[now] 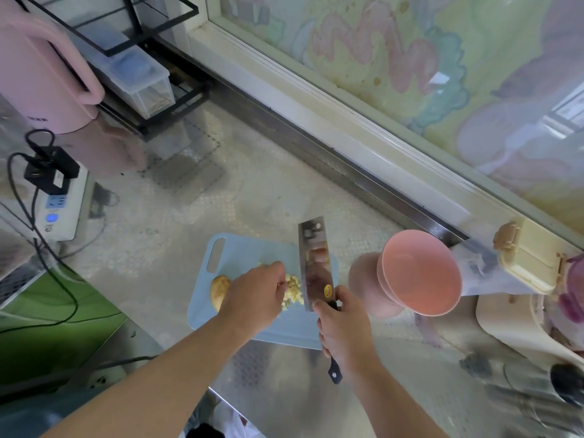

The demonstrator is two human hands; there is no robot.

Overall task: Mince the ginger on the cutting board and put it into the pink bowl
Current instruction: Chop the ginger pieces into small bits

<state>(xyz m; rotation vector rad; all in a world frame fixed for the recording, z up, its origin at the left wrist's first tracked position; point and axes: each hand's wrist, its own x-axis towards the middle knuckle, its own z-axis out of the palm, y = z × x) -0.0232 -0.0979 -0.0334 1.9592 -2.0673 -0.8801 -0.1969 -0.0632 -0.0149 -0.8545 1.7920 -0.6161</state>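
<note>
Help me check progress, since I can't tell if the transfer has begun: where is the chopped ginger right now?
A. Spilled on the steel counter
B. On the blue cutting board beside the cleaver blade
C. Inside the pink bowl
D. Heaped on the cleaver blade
B: the chopped ginger lies on the blue cutting board between the left hand and the cleaver; the pink bowl shows nothing inside.

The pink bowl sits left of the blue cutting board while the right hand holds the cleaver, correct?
Not quite. The head view shows the pink bowl right of the blue cutting board, not left. The right hand does hold the cleaver.
</note>
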